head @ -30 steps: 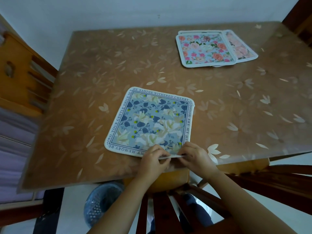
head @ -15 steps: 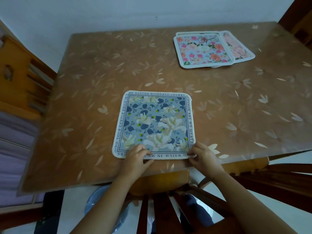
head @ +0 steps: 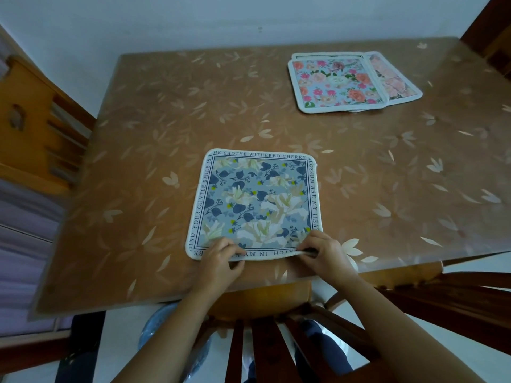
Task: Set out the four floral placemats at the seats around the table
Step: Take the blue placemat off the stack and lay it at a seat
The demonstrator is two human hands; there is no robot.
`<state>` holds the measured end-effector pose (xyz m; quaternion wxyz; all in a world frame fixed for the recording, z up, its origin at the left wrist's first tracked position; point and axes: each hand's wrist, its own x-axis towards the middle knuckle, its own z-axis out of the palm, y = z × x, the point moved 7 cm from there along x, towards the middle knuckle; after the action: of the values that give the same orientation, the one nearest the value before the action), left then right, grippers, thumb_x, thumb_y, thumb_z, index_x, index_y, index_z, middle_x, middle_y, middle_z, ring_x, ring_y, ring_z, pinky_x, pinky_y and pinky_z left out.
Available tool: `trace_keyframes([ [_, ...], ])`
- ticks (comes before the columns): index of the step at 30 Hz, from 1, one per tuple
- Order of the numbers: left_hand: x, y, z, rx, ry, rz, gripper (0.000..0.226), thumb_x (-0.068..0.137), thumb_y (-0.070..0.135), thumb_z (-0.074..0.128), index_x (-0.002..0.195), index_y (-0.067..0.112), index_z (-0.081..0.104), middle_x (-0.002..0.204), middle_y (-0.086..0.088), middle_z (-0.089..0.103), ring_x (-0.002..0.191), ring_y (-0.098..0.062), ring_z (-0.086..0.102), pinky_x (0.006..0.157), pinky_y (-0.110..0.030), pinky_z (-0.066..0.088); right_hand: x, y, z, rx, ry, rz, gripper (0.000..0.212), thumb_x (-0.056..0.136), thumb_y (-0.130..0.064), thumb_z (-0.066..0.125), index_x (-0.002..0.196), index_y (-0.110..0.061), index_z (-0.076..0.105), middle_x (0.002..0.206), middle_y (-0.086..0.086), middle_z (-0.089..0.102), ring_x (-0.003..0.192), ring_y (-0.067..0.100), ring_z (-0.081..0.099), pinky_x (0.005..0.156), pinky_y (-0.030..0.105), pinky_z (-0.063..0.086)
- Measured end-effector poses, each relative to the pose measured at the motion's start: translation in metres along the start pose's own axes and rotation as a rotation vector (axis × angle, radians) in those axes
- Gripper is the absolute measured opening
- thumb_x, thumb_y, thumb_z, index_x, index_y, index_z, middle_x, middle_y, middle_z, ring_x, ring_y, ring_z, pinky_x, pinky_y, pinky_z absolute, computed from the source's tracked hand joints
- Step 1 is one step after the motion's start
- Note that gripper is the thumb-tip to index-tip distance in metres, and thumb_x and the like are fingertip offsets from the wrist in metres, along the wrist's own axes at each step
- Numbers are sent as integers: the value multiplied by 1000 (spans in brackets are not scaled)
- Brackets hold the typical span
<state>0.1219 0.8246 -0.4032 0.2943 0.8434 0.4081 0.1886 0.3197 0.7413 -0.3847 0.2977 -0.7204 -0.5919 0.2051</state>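
A blue floral placemat (head: 257, 200) with a lettered border lies square near the table's front edge. My left hand (head: 221, 258) pinches its near edge left of the middle. My right hand (head: 323, 252) grips the near right corner, which is lifted slightly off the table. At the far right lies a stack of placemats (head: 337, 81) with pink roses on top; a second pink mat (head: 395, 81) sticks out to the right from under it, and a further mat's edge shows behind the top one.
The brown table (head: 166, 150) has a glossy leaf-patterned cover. A wooden chair back (head: 262, 346) stands between me and the table. An orange chair (head: 33, 134) is at the left, dark wood furniture (head: 486, 26) at the far right, and a blue bin (head: 163, 330) sits under the table.
The blue placemat has been turned from a skewed angle to square with the table edge. My hands moved apart along its near edge, and the right one now lifts the corner.
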Motion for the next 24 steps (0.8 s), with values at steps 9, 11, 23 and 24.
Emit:
trace_keyframes([
  [9,-12,-30,-25,78,62,-46,18,65,-5,75,74,8,66,80,-5,62,76,-17,58,67,-23,43,-15,6,10,23,0,43,10,71,1,75,77,1,67,86,13,60,86,26,57,73,36,50],
  [11,-11,-29,-27,75,63,-48,18,64,-5,75,72,8,66,78,-5,63,75,-19,59,66,-23,42,-14,6,7,-14,28,35,9,72,0,74,79,2,68,85,15,61,84,29,56,74,43,51],
  [23,-12,-29,-39,-4,69,-129,11,69,-2,72,74,7,67,81,-6,64,77,-21,61,66,-33,50,-15,-10,16,-119,-75,-153,25,62,-3,82,83,1,70,84,17,63,81,32,61,69,40,55],
  [24,-12,-28,-39,-2,70,-130,11,68,-2,72,74,7,67,80,-6,63,76,-21,60,66,-33,50,-15,-11,16,-124,-74,-171,24,62,-1,82,82,2,70,84,17,64,80,32,61,70,39,55],
])
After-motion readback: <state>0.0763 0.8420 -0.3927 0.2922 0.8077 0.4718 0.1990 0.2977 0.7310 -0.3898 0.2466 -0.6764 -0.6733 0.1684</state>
